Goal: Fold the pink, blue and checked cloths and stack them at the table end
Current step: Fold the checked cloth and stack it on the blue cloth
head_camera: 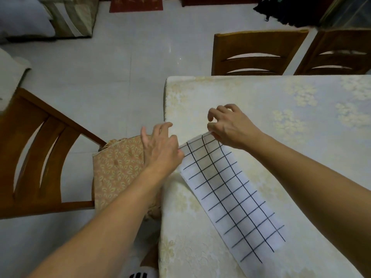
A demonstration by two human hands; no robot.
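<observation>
Checked cloth (230, 195) between both hands

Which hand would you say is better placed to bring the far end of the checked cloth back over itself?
Probably the right hand: it pinches the far corner of the checked cloth, over the table. The left hand holds the other corner at the table's edge.

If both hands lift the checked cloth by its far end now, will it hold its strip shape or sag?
Likely sags: the checked cloth lies flat as a long folded strip on the table, thin enough that its layers barely rise. The left hand and right hand pinch only the far corners, so the near end would probably trail. It looks light and may slide easily.
</observation>
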